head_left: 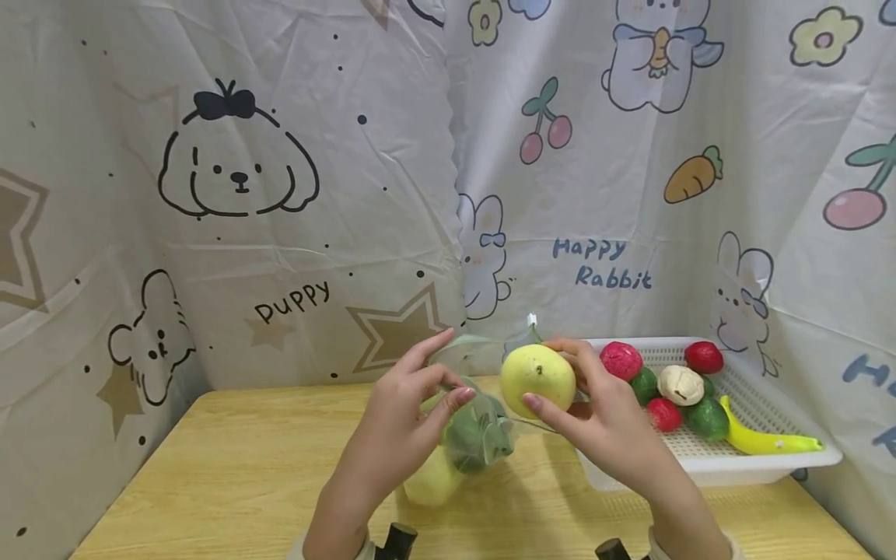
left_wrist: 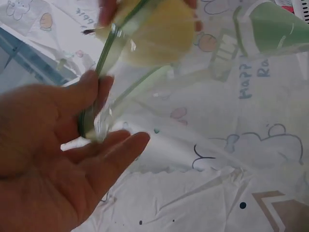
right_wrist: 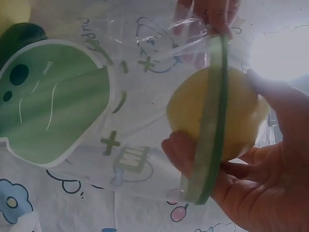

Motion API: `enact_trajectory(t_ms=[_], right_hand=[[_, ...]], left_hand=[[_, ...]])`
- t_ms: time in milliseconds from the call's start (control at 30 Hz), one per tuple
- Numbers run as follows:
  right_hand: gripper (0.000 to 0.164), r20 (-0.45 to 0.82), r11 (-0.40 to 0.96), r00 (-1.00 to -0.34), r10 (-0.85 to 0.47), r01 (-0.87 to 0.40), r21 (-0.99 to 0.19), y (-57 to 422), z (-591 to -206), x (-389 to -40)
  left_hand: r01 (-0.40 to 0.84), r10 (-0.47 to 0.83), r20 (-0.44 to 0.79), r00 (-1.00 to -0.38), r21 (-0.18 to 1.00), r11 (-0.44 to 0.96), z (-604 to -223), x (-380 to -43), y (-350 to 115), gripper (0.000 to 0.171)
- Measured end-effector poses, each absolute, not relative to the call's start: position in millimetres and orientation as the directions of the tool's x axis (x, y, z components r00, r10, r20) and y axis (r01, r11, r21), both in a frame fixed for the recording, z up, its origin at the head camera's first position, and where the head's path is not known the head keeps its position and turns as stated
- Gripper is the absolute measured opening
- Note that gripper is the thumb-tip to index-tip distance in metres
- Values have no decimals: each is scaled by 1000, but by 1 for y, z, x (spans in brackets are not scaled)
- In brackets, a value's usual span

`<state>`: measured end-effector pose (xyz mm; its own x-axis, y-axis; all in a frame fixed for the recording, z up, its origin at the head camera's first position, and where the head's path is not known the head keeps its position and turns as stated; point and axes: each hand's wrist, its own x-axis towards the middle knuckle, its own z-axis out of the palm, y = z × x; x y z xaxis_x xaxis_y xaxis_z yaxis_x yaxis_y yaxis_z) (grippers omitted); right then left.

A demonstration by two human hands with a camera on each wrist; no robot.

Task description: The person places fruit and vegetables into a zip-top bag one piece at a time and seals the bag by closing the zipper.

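Observation:
My right hand (head_left: 612, 408) grips a round yellow fruit (head_left: 537, 377) with a short dark stem, between thumb and fingers. The fruit sits at the mouth of a clear zip bag (right_wrist: 53, 104) with a green print. In the right wrist view, the bag's green zip strip (right_wrist: 219, 111) crosses in front of the fruit. At the mouth's other end, my left hand (left_wrist: 53, 140) pinches the bag's edge between thumb and fingers. Low in the bag, another yellow fruit (head_left: 428, 478) and a dark green piece (right_wrist: 21, 34) show.
A white plastic basket (head_left: 763, 467) stands at the right of the wooden table (head_left: 273, 459). In it lie a banana (head_left: 773, 443), a pale lumpy piece (head_left: 680, 385) and several red and green pieces. A printed curtain (head_left: 392, 194) hangs behind the table.

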<state>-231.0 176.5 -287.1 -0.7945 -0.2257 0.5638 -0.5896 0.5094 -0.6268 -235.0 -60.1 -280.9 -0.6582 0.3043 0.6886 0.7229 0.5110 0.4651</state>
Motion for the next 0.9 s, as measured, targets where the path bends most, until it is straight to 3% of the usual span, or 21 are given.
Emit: enact_trajectory(t_ms=[233,533,733,900], right_hand=[[58,550,648,-805,-223,-544,-534,179,-295,-239],[63,575,672,-791,-207,-542,-504,178,-301,-245],[63,594,591,-790,-152,-554,-586,170,-305,-248],[51,640,510,-730,-241,-656,-557,162,-306,-248]], left_hand=[[805,482,645,-593,464,369,-279,-227,-63,17],[837,483,683,-548,440,326,-278,-226,-62,15],[761,401,650,-645,592,264,-280,-229,-59,14],[697,281,638,-717,662,276,-280,-234,-61,14]])
